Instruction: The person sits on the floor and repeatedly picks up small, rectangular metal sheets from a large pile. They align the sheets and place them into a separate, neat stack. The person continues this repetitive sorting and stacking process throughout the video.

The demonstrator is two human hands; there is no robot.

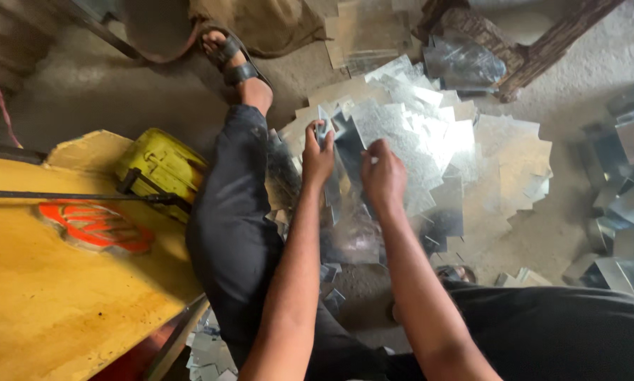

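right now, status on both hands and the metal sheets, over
Left hand gripping top edge of a shiny metal sheet. Right hand pinching the same sheet. Loose pile of cut sheets on the floor beneath; left leg stretched alongside.

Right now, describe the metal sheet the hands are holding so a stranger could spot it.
Start at the pile of shiny cut sheets on the dusty floor. At its near edge, the left hand and right hand grip one sheet. Unlike the flat ones, it stands lifted, looking dark.

Dusty concrete floor (155, 106) bearing a spread pile of cut galvanized metal sheets (430, 148); folded sheet-metal pieces (624, 204) lie at right, a yellow canister (163, 164) at left.
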